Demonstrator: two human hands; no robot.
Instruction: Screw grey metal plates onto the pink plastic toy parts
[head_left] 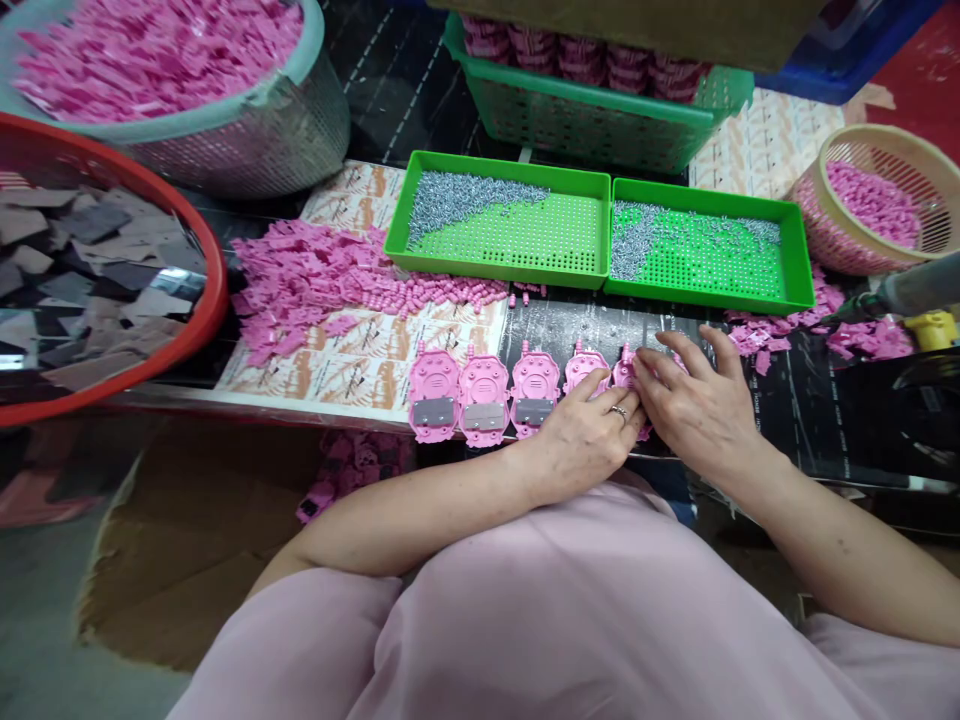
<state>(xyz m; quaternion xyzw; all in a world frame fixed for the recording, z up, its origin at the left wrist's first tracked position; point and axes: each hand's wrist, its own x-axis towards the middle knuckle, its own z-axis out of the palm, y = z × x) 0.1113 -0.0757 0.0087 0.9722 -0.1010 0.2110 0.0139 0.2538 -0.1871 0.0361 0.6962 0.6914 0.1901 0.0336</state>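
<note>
Several pink plastic casings (433, 390) shaped like small walkie-talkies lie in a row along the bench's front edge. The three at the left each show a flat grey or dark plate (484, 416) on their lower part. My left hand (589, 432), with a ring on one finger, reaches across the fourth casing, its fingertips closed at the casing (624, 372) at the row's right end. From the other side, my right hand (697, 408) grips that same casing with bent fingers, others raised. Both hands partly cover it, so any small part between the fingertips is hidden.
Two green trays (499, 268) of screws sit behind the row. Loose pink parts (307, 285) are heaped at left, near a red basket (214, 300) of plates and a large basket (300, 150). At right are a cream basket (832, 250) and a tool (915, 288).
</note>
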